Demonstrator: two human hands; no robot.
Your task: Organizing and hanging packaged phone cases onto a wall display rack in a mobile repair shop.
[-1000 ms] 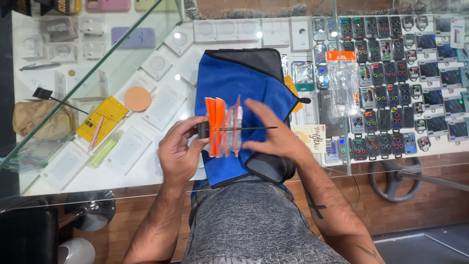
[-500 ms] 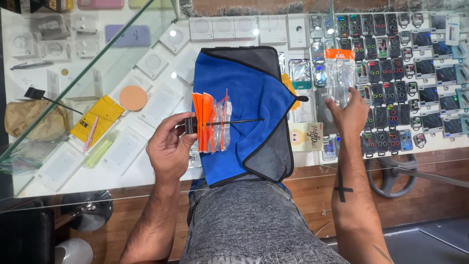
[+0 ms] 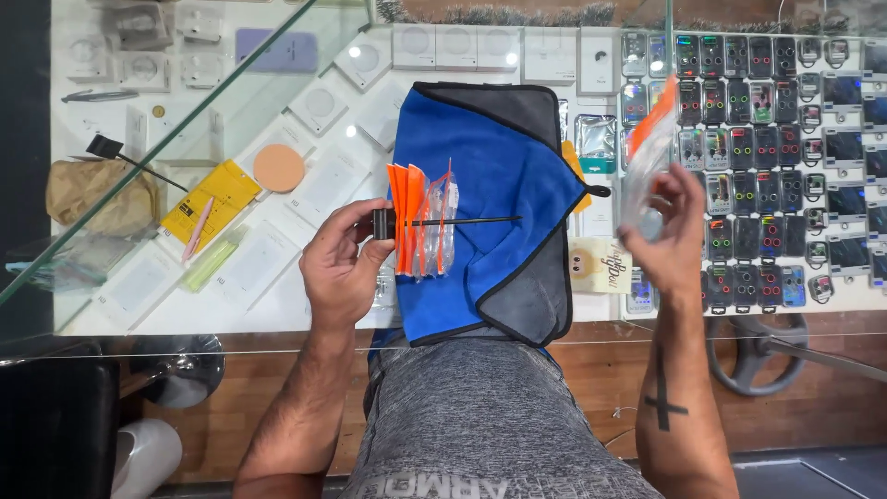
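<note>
A person is standing at a glass display counter (image 3: 166, 305), seen from above through a head-worn camera. The left hand (image 3: 342, 268) is gripping the black base (image 3: 382, 224) of a thin black display rod (image 3: 480, 220), with the thumb and fingers closing tightly around that base. The rod is pointing away from the fingertips toward the right, lying level over a blue microfibre cloth (image 3: 499, 185) with a grey edge. Several small clear packets with orange header cards (image 3: 420, 217) are hanging on the rod just beyond the left fingertips, bunched close together and resting against the cloth.

The right hand (image 3: 670, 231) is lifting well apart from the rod, off to the right of the cloth. Its fingers are curling around a clear plastic packet with an orange top (image 3: 647, 148), pinching it between thumb and fingers, and the packet is standing up above the fingertips and tilting to the right.

Beyond the right hand's knuckles, rows of small car key remotes (image 3: 767, 120) are lying under the glass. To the outer side of the left hand, a yellow packet (image 3: 217, 199), a round peach-coloured disc (image 3: 278, 167) and flat white boxes (image 3: 323, 106) are sitting inside the case. The person's grey shirt (image 3: 490, 425) is filling the bottom of the view.
</note>
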